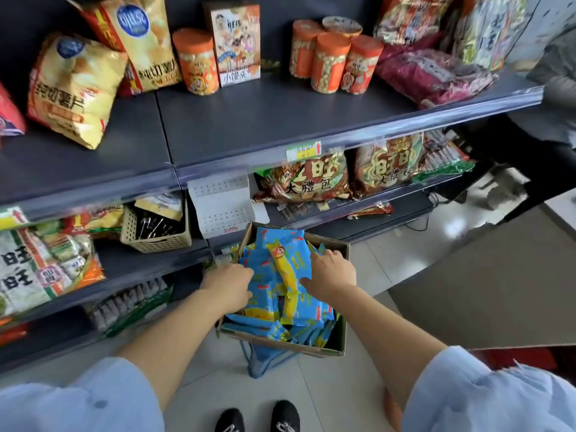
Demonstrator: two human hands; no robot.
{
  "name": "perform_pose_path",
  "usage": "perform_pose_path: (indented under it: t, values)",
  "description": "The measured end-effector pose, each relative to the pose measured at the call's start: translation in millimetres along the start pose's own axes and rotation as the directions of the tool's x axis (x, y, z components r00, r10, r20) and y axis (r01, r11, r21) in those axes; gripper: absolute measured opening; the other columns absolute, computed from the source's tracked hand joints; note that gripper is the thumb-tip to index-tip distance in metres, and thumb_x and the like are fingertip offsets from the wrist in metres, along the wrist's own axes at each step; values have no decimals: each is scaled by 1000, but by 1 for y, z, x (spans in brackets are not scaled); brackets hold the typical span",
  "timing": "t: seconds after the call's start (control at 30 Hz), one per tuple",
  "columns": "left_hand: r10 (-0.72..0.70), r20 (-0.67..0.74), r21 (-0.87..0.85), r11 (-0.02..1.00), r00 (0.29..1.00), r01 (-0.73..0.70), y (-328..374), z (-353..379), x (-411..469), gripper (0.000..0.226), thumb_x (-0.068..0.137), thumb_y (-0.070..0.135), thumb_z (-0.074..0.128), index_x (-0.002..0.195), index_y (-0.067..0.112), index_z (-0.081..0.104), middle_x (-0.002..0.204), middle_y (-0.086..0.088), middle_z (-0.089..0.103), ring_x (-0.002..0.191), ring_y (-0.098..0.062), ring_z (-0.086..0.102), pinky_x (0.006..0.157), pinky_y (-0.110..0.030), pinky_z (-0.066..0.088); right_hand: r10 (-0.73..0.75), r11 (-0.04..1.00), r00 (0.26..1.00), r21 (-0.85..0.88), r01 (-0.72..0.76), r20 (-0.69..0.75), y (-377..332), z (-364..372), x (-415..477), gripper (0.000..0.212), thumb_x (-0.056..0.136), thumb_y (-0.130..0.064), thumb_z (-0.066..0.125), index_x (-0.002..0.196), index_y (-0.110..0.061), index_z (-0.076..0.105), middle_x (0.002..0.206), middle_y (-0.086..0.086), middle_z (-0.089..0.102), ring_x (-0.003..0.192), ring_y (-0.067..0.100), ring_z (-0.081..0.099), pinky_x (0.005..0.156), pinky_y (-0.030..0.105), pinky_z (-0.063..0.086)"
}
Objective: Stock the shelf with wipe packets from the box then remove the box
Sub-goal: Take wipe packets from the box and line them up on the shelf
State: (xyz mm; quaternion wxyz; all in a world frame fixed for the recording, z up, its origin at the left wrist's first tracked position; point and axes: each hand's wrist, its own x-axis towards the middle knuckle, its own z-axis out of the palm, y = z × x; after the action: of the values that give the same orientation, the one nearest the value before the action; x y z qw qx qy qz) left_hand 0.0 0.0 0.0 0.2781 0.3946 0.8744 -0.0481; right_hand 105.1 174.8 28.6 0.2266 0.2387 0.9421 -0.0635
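An open cardboard box (pixel 341 333) stands on a blue stool in front of the shelves, filled with several blue and yellow wipe packets (pixel 291 275). Both hands reach into it. My left hand (pixel 229 285) is at the box's left side, its fingers curled round the edge of a bunch of packets. My right hand (pixel 330 274) is at the right side, thumb and fingers pinching the same bunch from the other side. The grey upper shelf (pixel 249 120) has a wide bare stretch in front of its goods.
Chip bags (pixel 71 88), orange-lidded jars (pixel 330 62) and a snack carton stand at the back of the upper shelf. Lower shelves hold snack bags and a beige basket (pixel 156 232). A blue stool (pixel 258 360) carries the box. Tiled floor and my black shoes lie below.
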Motion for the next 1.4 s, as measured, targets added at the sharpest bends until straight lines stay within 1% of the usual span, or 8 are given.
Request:
perform_pose_path:
  t: [0.37,0.57,0.8,0.93,1.13,1.2,1.27,1.4]
  values:
    - [-61,-6,91,994,998,61,-2,64,39,45,91,26,58,133,18,43,124,-3,50,119,-25,47,94,-40,40,168,962,985,224,-157,-32,5,48,35,76,71,-63,70,124,-15,43,121,3,47,117,22,45,86,33,45]
    - [-66,-29,110,992,997,69,-4,65,40,34,90,38,59,118,20,53,118,-3,47,118,-25,44,98,-38,34,204,898,978,387,-208,51,7,51,43,61,68,-51,79,106,-15,48,107,2,51,104,23,52,74,35,45]
    - [-78,-38,-248,967,996,66,-9,18,9,22,95,43,52,94,24,42,79,3,50,68,-18,48,51,-33,30,148,824,986,560,-81,-75,5,17,36,37,93,-24,54,129,-19,48,121,-1,63,94,24,60,60,25,38]
    - [-193,-153,-482,871,969,98,-19,-23,-14,19,92,45,56,93,26,60,81,1,61,69,-18,56,53,-31,32,68,854,986,519,20,-149,-1,-18,29,34,93,-25,54,127,-23,52,114,2,66,89,24,62,63,30,46]
    - [-256,-105,-706,699,961,109,-45,-83,-58,43,80,36,75,118,20,63,122,1,59,117,-19,54,86,-34,49,-113,857,968,471,209,-225,-25,-79,13,41,97,-26,50,138,-25,45,122,2,63,93,25,63,63,29,45]
    - [-244,-50,-736,665,969,129,-55,-102,-79,50,83,25,74,129,21,56,133,0,52,111,-19,58,84,-40,54,-133,852,950,457,255,-282,-38,-101,6,38,94,-25,52,131,-27,47,112,3,65,85,25,63,61,30,46]
    - [-237,-40,-690,709,971,145,-65,-120,-101,49,88,13,67,133,23,50,128,1,51,84,-18,64,62,-33,58,-152,846,931,444,296,-332,-52,-123,-1,32,91,-25,55,123,-26,49,103,4,66,81,26,61,62,32,45]
    - [-318,-164,-628,764,934,150,-88,-154,-144,27,88,8,65,111,19,57,122,3,54,75,-18,62,58,-33,57,-217,825,893,415,384,-394,-84,-167,-18,29,90,-28,61,117,-26,53,96,2,65,73,23,59,60,30,43]
